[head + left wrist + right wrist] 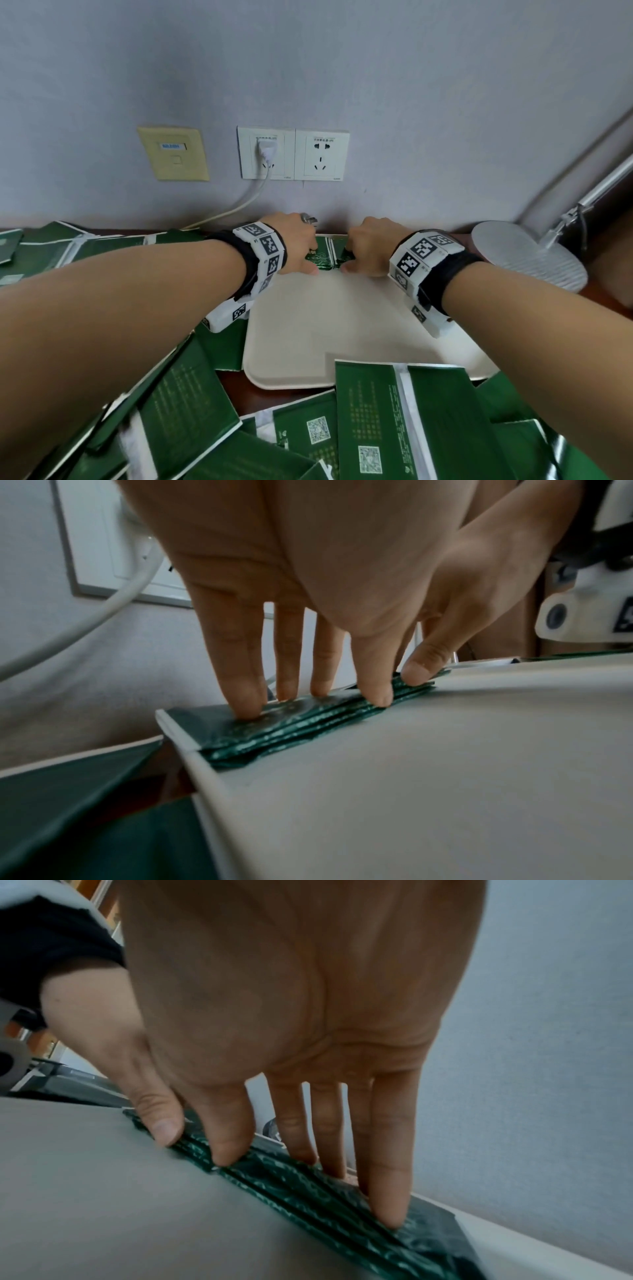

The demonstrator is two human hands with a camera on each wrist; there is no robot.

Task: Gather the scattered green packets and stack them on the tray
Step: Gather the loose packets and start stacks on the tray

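Note:
A low stack of green packets [325,255] lies along the far edge of the cream tray [325,318], close to the wall. My left hand [298,243] presses straight fingers down on the stack's left half [291,729], its thumb against the near edge. My right hand [370,246] does the same on the right half [308,1185]. The two thumbs nearly meet at the middle of the near edge. The hands cover most of the stack's top. Neither hand curls round a packet.
Loose green packets [387,418] overlap the tray's near edge and crowd the table in front, with more at the left [185,404]. A white lamp base [527,257] stands right of the tray. Wall sockets [294,154] and a white cable [239,205] are behind.

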